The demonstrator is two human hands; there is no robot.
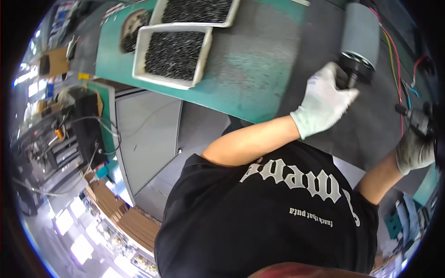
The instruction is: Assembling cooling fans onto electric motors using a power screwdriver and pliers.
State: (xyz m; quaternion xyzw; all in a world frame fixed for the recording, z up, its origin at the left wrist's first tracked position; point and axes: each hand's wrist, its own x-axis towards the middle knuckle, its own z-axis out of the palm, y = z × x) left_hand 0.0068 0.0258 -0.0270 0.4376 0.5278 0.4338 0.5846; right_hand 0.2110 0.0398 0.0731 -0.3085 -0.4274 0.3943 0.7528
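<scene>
My left hand (326,98), in a white knit glove, closes its fingers at the lower end of a grey cylindrical motor (360,34). A dark ridged shaft (353,79) sticks out of the motor's black end, between my thumb and fingers. Near the right rim my right hand (415,150), in a greyish glove, is wrapped round a grey and black tool (419,121) that looks like a power driver. Its black tip points left, and its far part is lost in the dark edge of the picture. Red, yellow and blue wires (399,78) run beside the motor.
Two white bins (197,76) of small dark parts stand on the green worktop (250,99), beside a smaller container (126,32). A dark mat (320,41) lies under the motor. Below the bench is a grey cabinet (146,134); flattened cardboard (139,227) lies at lower left.
</scene>
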